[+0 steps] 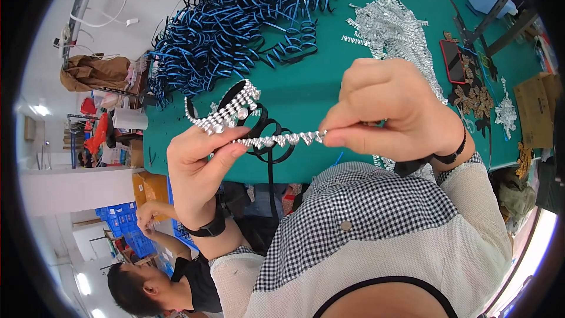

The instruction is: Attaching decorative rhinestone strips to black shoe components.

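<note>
Between my two hands stretches a silver rhinestone trim (279, 140), a narrow strip with small pointed drops along its lower side. My left hand (203, 162) pinches it between thumb and finger, and more of the strip loops up above that hand with a black backing showing. My right hand (394, 115) pinches the other end between thumb and forefinger, its remaining fingers curled in. A black ribbon (271, 176) curls behind the trim and hangs down past the table's edge.
A pile of blue-black curled ribbon (235, 29) covers the far left of the green table (318, 91). Silver trim strips (394, 23) lie heaped beyond my right hand. Further right are a red-edged phone (452, 62), beaded appliques (477, 103) and a cardboard box (535, 109). A co-worker (159, 288) sits at lower left.
</note>
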`<state>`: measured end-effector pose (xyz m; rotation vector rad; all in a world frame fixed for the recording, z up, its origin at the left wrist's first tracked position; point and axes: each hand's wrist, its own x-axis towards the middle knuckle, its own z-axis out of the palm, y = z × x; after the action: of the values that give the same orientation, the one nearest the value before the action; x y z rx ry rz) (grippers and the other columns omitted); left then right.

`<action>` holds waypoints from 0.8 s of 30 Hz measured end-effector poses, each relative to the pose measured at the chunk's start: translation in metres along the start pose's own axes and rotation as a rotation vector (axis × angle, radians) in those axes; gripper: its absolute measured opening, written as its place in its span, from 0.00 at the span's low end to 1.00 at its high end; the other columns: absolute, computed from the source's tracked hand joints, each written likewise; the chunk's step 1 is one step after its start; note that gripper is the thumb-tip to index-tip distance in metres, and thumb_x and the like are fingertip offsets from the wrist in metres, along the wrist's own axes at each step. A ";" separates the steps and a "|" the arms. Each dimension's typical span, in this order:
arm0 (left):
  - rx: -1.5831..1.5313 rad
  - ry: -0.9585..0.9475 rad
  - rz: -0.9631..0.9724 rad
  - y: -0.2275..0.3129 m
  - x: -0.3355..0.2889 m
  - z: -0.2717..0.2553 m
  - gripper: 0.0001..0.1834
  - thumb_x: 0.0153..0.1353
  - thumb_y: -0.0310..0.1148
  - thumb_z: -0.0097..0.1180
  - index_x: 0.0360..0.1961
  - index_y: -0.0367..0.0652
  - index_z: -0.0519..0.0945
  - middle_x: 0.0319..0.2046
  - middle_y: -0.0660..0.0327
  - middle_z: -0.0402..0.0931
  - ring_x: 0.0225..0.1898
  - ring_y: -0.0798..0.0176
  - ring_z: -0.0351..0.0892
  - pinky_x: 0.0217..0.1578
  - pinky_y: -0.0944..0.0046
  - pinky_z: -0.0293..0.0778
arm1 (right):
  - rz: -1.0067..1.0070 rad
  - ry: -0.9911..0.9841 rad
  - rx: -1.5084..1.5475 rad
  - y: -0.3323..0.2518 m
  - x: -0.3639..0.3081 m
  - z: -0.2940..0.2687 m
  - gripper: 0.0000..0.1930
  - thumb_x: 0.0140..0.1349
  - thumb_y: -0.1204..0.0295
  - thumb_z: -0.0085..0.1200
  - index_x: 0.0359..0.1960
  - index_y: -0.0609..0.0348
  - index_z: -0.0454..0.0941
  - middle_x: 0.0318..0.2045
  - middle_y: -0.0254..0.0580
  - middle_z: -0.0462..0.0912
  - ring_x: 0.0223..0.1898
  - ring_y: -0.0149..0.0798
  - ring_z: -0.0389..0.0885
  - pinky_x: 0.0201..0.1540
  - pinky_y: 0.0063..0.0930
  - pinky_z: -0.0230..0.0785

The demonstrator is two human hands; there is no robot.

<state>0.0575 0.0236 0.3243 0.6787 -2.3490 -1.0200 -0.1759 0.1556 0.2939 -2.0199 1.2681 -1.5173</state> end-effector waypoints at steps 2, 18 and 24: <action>0.030 0.034 0.043 0.001 -0.002 -0.001 0.14 0.37 0.27 0.67 0.31 0.41 0.84 0.13 0.68 0.67 0.17 0.74 0.57 0.19 0.72 0.51 | -0.045 0.010 -0.017 -0.003 0.001 -0.003 0.04 0.46 0.72 0.60 0.22 0.57 0.79 0.15 0.36 0.70 0.17 0.36 0.70 0.18 0.27 0.59; -0.267 0.023 0.246 0.009 -0.003 0.003 0.13 0.31 0.21 0.67 0.24 0.32 0.82 0.19 0.56 0.79 0.21 0.68 0.77 0.26 0.74 0.69 | -0.017 0.008 0.090 -0.005 -0.005 -0.012 0.03 0.47 0.74 0.60 0.23 0.59 0.79 0.15 0.35 0.72 0.18 0.29 0.70 0.20 0.23 0.60; -0.533 0.006 0.195 0.012 -0.003 0.009 0.13 0.29 0.22 0.70 0.20 0.30 0.81 0.19 0.53 0.78 0.22 0.65 0.77 0.27 0.70 0.70 | 0.053 -0.031 0.287 0.009 0.006 -0.015 0.05 0.49 0.73 0.60 0.26 0.60 0.81 0.18 0.33 0.76 0.21 0.26 0.71 0.22 0.20 0.61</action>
<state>0.0512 0.0377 0.3271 0.2417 -1.9560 -1.4601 -0.1932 0.1496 0.2970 -1.8049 1.0171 -1.5384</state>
